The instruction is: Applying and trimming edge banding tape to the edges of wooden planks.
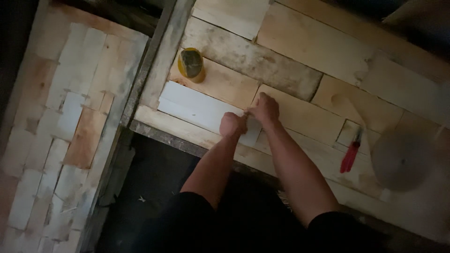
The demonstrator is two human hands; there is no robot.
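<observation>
On wooden workbench (300, 47), left hand (232, 124) fisted, right hand (265, 109) pinching white strip (197, 110), yellow jar (191, 64) nearby, contents unclear

The desk (300, 61) is seen to be built of pale, rough, unfinished wooden planks, matt and stained grey in places; a smooth white flat slat (197, 110) is laid on it, beside a glossy yellow tape roll (191, 64) and a shiny red plastic-handled tool (349, 157)

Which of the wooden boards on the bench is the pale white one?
The long white board under both hands, just below the yellow jar. The surrounding bench boards are tan or grey.
</observation>
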